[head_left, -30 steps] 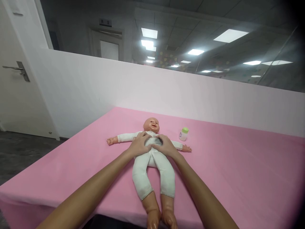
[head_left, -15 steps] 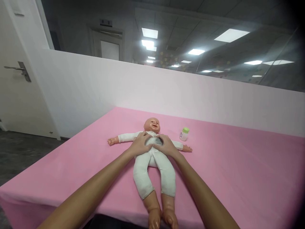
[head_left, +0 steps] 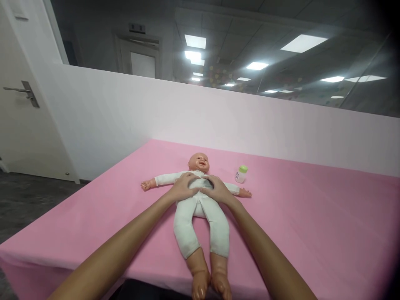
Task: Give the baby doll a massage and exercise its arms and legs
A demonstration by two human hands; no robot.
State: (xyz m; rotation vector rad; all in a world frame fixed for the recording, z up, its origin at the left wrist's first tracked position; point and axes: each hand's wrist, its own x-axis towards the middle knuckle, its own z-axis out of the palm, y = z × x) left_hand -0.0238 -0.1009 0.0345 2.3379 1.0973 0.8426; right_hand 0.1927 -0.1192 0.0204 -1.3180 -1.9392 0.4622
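The baby doll (head_left: 197,208) lies on its back near the middle of the pink table (head_left: 312,233), head toward the far wall, arms spread wide to either side, bare feet hanging just over the near edge. It wears a white one-piece suit. We have both hands on its chest: our left hand (head_left: 183,188) presses down on the doll's torso from our left, and our right hand (head_left: 218,190) does the same from our right. The two sets of fingertips meet or nearly meet over the middle of the chest, fingers curled into the cloth rather than wrapped around the body. Neither hand is closed around anything; they rest and press, and we cannot tell whether they pinch the fabric.

We judge the step in hand to be working the front of the suit at the chest, either smoothing it or handling its closure. Any next move there would call for light, even pressure from both sides so the soft body does not slide on the cloth.

A small white bottle (head_left: 241,174) with a green cap stands upright beyond the doll's arm on our right, apart from it. A pale wall (head_left: 250,129) runs behind the table, and a door (head_left: 18,125) stands at far left.
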